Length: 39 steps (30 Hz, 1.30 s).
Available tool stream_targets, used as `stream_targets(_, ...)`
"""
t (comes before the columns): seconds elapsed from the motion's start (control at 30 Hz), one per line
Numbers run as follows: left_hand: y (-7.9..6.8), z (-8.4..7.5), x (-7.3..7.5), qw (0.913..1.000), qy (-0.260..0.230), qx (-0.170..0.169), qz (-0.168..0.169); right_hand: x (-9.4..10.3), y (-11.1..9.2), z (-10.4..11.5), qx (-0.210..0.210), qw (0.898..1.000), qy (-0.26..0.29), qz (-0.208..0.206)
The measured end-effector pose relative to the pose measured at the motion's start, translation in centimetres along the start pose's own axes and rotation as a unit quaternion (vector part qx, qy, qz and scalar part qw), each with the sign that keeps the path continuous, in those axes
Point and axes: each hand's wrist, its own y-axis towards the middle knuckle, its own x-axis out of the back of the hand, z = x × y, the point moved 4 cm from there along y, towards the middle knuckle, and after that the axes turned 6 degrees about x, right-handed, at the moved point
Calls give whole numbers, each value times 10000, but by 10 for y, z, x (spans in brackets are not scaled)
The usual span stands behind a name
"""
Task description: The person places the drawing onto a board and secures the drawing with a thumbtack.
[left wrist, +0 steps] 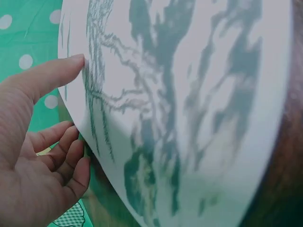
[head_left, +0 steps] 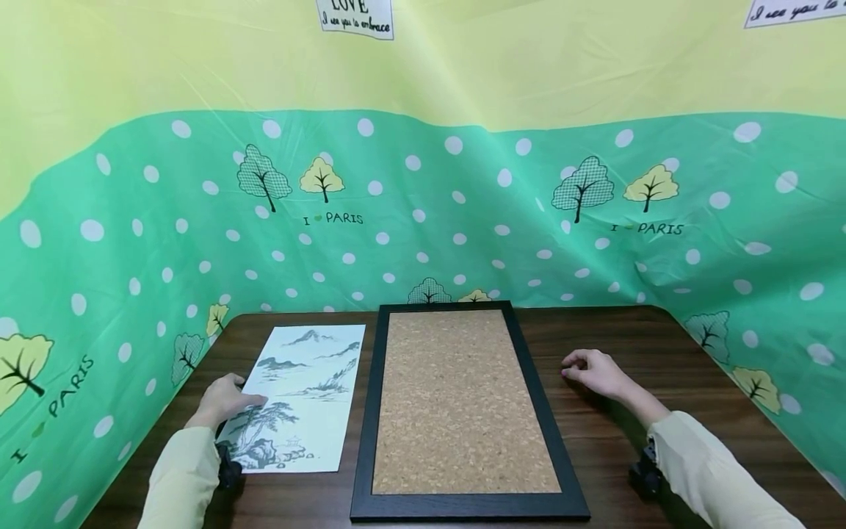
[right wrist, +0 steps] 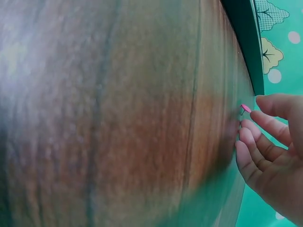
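Observation:
A sheet of paper with an ink landscape print (head_left: 317, 400) lies on the table at left. My left hand (head_left: 227, 400) is at its left edge. In the left wrist view, the thumb (left wrist: 71, 66) rests on the print and the curled fingers (left wrist: 71, 151) reach the underside of the edge, so the hand pinches the paper. My right hand (head_left: 598, 373) is above the table, right of a black-framed cork board (head_left: 465, 411). At its thumb and index fingertips is a small pink thumbtack (right wrist: 245, 109), which the hand pinches. The thumbtack cannot be made out in the head view.
The cork board stands between the two hands, lying on the dark wooden table (head_left: 615, 470). Behind and around the table hangs a green and yellow patterned cloth (head_left: 423, 191). A small dark camera sits on each wrist.

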Motion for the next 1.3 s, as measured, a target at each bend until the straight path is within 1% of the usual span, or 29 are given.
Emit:
stream_targets(0.2, -3, 2, 2, 9992, -340, 188, 47, -1, 2, 0, 42, 10000, -75, -24)
stream_targets(0.3, -3, 2, 3, 9990, -400, 182, 59, -1, 3, -1, 70, 9998, -168, -47)
stream_targets(0.43, -3, 5, 5, 9993, -364, 4, 121, -2, 4, -2, 179, 9996, -221, -48)
stream_targets(0.57, -4, 8, 7, 9981, -504, -167, 315, -1, 3, -2, 291, 9993, -239, -68)
stream_targets(0.67, -5, 10, 7, 9955, -785, -168, 512, 0, 1, -2, 263, 9996, -81, -7)
stream_targets(0.77, -5, 11, 7, 9916, -1099, -119, 677, 0, -1, -1, 173, 9995, 225, 120)
stream_targets(0.83, -6, 13, 7, 9882, -1332, -62, 750, 0, -2, 0, 107, 9989, 406, 193)
stream_targets(0.97, -5, 16, 9, 9825, -1666, -82, 824, 1, -4, 1, 126, 9984, 484, 262)
stream_targets(1.03, -3, 17, 10, 9810, -1748, -97, 842, 2, -5, 1, 164, 9983, 489, 262)
stream_targets(1.1, 14, 30, 5, 9787, -1873, -132, 832, 3, -5, 1, 216, 9982, 496, 258)
stream_targets(1.13, 15, 30, 6, 9776, -1924, -131, 844, 4, -5, 2, 255, 9981, 501, 257)
stream_targets(1.27, 38, 48, 2, 9703, -2251, -68, 884, 5, -5, 5, 285, 9977, 563, 237)
stream_targets(1.3, 40, 49, 3, 9699, -2258, -59, 905, 5, -6, 6, 281, 9977, 577, 233)
